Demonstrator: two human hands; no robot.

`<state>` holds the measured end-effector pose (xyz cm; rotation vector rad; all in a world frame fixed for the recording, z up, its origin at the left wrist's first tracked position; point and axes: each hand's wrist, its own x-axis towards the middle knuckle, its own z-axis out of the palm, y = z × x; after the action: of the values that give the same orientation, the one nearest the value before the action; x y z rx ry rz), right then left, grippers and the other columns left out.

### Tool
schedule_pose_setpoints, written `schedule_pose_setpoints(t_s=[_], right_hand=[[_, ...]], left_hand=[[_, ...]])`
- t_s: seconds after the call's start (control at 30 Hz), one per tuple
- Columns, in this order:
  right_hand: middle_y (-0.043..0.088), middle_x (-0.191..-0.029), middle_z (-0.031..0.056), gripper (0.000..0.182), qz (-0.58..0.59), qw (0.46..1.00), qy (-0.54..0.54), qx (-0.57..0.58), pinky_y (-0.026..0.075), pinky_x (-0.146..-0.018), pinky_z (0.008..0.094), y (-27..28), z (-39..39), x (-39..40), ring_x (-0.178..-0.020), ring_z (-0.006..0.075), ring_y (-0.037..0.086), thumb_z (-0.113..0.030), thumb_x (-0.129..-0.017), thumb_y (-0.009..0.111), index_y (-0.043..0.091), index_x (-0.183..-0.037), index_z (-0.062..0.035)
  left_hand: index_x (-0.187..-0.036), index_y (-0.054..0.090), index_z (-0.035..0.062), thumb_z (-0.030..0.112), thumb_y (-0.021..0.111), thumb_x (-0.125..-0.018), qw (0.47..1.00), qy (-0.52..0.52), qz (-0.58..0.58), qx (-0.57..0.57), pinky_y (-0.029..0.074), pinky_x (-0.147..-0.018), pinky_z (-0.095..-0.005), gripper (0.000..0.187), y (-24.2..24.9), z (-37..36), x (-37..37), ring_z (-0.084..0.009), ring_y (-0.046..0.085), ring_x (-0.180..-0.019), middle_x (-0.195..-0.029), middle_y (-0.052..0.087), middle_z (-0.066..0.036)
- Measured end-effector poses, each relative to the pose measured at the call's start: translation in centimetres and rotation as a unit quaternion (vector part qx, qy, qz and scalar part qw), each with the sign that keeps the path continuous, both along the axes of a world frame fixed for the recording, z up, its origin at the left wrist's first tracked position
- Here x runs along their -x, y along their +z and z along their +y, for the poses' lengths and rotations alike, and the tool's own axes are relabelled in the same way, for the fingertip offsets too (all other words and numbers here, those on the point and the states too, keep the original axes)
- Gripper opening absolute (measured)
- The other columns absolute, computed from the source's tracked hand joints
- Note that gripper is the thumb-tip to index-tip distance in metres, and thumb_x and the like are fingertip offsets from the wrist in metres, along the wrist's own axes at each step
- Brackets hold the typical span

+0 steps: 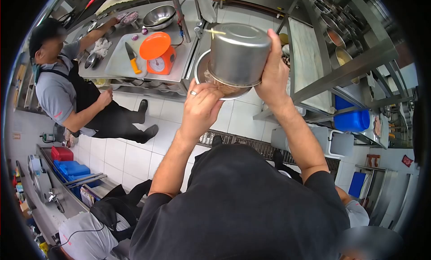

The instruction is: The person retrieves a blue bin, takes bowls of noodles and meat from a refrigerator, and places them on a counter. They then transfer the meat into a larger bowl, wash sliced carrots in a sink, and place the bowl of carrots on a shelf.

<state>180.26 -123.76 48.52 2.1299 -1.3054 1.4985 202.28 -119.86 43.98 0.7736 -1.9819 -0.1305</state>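
My right hand [274,76] grips the side of a metal pot [240,51], which is tipped with its base up and its mouth downward. Directly below is a round metal bowl [201,66] containing brownish food [223,86] that shows under the pot's rim. My left hand [201,105], a ring on one finger, is closed at the bowl's near left rim. Its fingertips lie close to the food and the pot's mouth and are partly hidden. A thin yellowish strip [215,32] sticks to the pot near its base.
On the steel counter at left are an orange kitchen scale [157,53], a cutting board [117,62], a yellow-handled knife [133,58] and nested metal bowls [159,17]. A co-worker [74,85] stands there, reaching across. Metal shelving [354,58] rises at right, near a blue bin [351,121].
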Motion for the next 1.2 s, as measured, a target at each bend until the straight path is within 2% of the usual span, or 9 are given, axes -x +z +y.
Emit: schedule_pose_setpoints(t_s=[0.23, 0.33, 0.43, 0.47, 0.57, 0.6, 0.7, 1.07, 1.2], right_hand=[[0.071, -0.109, 0.0210, 0.083, -0.107, 0.990, -0.008, -0.095, 0.057, -0.080, 0.0431, 0.1, 0.8, 1.4, -0.095, 0.0379, 0.072, -0.006, -0.083, 0.072, 0.029, -0.154, -0.0055], [0.072, -0.099, 0.0217, 0.076, -0.063, 0.964, -0.085, -0.243, 0.056, -0.075, 0.0450, -1.2, 0.2, 3.2, -0.091, 0.0379, 0.072, -0.011, -0.085, 0.068, 0.031, -0.151, -0.0018], [0.070, -0.104, 0.0267, 0.067, -0.195, 0.947, -0.069, -0.246, 0.056, -0.079, 0.0471, -2.5, -0.2, 5.3, -0.093, 0.0404, 0.072, -0.010, -0.086, 0.062, 0.036, -0.148, -0.0005], [0.069, -0.091, 0.0215, 0.056, -0.160, 0.972, -0.081, -0.155, 0.055, -0.064, 0.0422, -2.6, -0.7, 5.8, -0.072, 0.0330, 0.070, -0.010, -0.088, 0.057, 0.043, -0.141, 0.0000], [0.060, -0.079, 0.0078, 0.045, -0.455, 0.747, 0.056, -0.481, 0.046, -0.049, 0.0333, -1.5, 0.8, 8.6, -0.056, 0.0168, 0.056, -0.011, -0.090, 0.055, 0.051, -0.133, -0.0003], [0.050, -0.077, -0.0001, 0.032, -0.480, 0.739, 0.058, -0.469, 0.037, -0.043, 0.0270, -1.4, 1.4, 8.7, -0.053, 0.0066, 0.040, -0.013, -0.092, 0.054, 0.056, -0.121, 0.0003], [0.051, -0.074, 0.0008, 0.013, -0.552, 0.682, 0.094, -0.471, 0.037, -0.044, 0.0286, -1.3, 2.8, 10.1, -0.049, 0.0078, 0.038, -0.010, -0.090, 0.054, 0.057, -0.097, 0.0001], [0.049, -0.065, 0.0008, 0.011, -0.603, 0.645, 0.087, -0.462, 0.042, -0.045, 0.0316, -4.4, 8.3, 13.1, -0.044, 0.0091, 0.038, -0.013, -0.090, 0.055, 0.055, -0.094, -0.0020], [0.054, -0.068, 0.0022, 0.015, -0.602, 0.616, 0.049, -0.506, 0.042, -0.042, 0.0312, -10.6, 8.7, 14.0, -0.044, 0.0094, 0.041, -0.013, -0.090, 0.054, 0.059, -0.097, -0.0007]], left_hand=[[-0.092, 0.068, 0.0060, -0.002, 0.079, -0.069, 1.000, -0.010, -0.019, -0.005, 0.046, -0.100, -0.0516, 0.026, 0.2, -0.1, 2.3, -0.0261, 0.065, -0.098, -0.091, 0.069, -0.006], [-0.093, 0.068, 0.0049, -0.003, 0.079, -0.071, 0.998, -0.003, -0.052, -0.020, 0.046, -0.100, -0.0499, 0.026, 0.3, 0.6, 3.3, -0.0271, 0.066, -0.098, -0.090, 0.069, -0.007], [-0.093, 0.069, 0.0043, -0.004, 0.079, -0.070, 0.998, -0.024, -0.048, -0.023, 0.046, -0.100, -0.0501, 0.026, -1.2, 0.5, 3.8, -0.0278, 0.066, -0.097, -0.090, 0.070, -0.008], [-0.093, 0.068, 0.0042, -0.004, 0.079, -0.070, 0.998, -0.048, -0.026, -0.033, 0.046, -0.100, -0.0505, 0.026, -1.6, 0.4, 4.1, -0.0281, 0.067, -0.097, -0.092, 0.070, -0.008], [-0.092, 0.067, 0.0032, -0.009, 0.076, -0.070, 0.998, -0.046, -0.028, -0.041, 0.048, -0.097, -0.0482, 0.026, -2.4, 0.9, 4.9, -0.0308, 0.068, -0.098, -0.093, 0.071, -0.009], [-0.093, 0.068, 0.0029, -0.009, 0.076, -0.070, 0.997, -0.051, -0.036, -0.038, 0.048, -0.097, -0.0473, 0.027, -2.4, 1.0, 5.0, -0.0313, 0.068, -0.098, -0.094, 0.071, -0.010], [-0.094, 0.068, 0.0043, -0.006, 0.077, -0.071, 0.998, -0.039, -0.033, -0.044, 0.044, -0.103, -0.0498, 0.027, -3.4, 1.1, 5.4, -0.0282, 0.067, -0.101, -0.096, 0.072, -0.008], [-0.094, 0.069, 0.0047, -0.008, 0.077, -0.067, 0.996, -0.015, -0.053, -0.070, 0.045, -0.102, -0.0510, 0.032, -4.0, 3.5, 5.0, -0.0300, 0.068, -0.099, -0.092, 0.070, -0.008], [-0.094, 0.070, 0.0052, -0.005, 0.080, -0.064, 0.995, 0.016, -0.039, -0.089, 0.044, -0.108, -0.0539, 0.033, -4.4, 6.0, 4.0, -0.0278, 0.068, -0.100, -0.091, 0.070, -0.007]])
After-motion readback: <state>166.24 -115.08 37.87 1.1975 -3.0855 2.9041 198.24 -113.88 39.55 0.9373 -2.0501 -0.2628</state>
